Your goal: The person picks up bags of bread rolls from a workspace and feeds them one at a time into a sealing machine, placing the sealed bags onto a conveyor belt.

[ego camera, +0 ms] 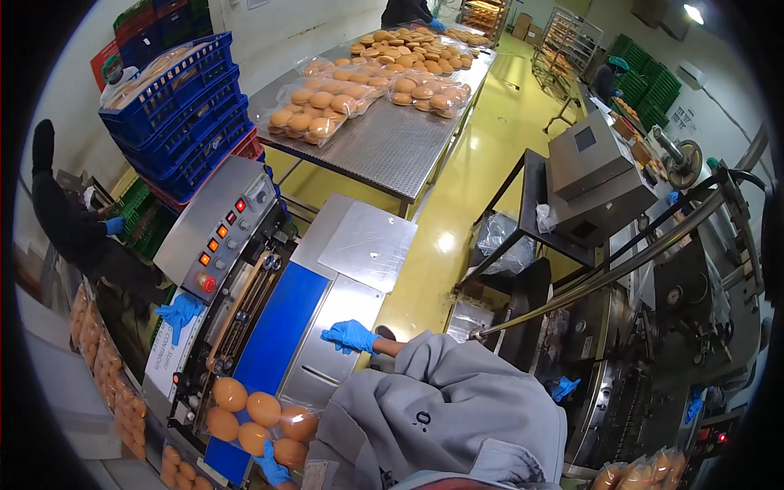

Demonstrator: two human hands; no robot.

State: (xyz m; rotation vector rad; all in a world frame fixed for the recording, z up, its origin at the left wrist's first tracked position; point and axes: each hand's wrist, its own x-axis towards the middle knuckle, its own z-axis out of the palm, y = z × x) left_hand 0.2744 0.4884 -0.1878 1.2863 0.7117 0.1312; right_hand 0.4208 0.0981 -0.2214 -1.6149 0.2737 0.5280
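Note:
My left hand [271, 467], in a blue glove, grips the lower edge of a clear plastic bag of round buns [252, 421]. The bag lies across the blue conveyor belt [282, 321], beside the rollers of a continuous band sealer [229, 214]. My right hand [350, 337], also gloved in blue, rests with curled fingers on the stainless steel plate [327, 361] next to the belt; I see nothing in it. Lit switches and a red stop button [207, 283] are on the sealer's housing.
A steel table [392, 147] beyond bears bagged and loose buns. Blue crates [177, 128] stand stacked at the left. A steel machine [597, 165] and a long bar [569, 294] are at the right. Co-workers stand at the left, the far table and the far right.

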